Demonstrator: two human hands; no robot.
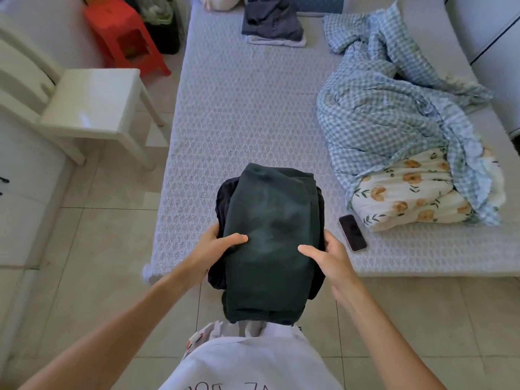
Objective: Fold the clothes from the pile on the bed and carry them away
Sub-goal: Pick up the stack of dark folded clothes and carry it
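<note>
While lifted, both hands (222, 243) grip stack (270, 235).

Both my arms reach forward, elbows bent. My left hand (216, 243) and right hand (327, 256) face each other, each grip closed, thumbs on top, fingers curled underneath.

I hold the stack of folded clothes (270, 243) between my left hand (216, 244) and right hand (329, 256), over the near edge of the bed (239, 108). A phone (352, 233) lies just right of it near that edge, the quilt (394, 122) bunched along the right side behind it. Another pile of clothes (271, 23) sits at the far edge; a chair (92, 102) and stool (123, 35) stand on the floor beside the left edge.
</note>
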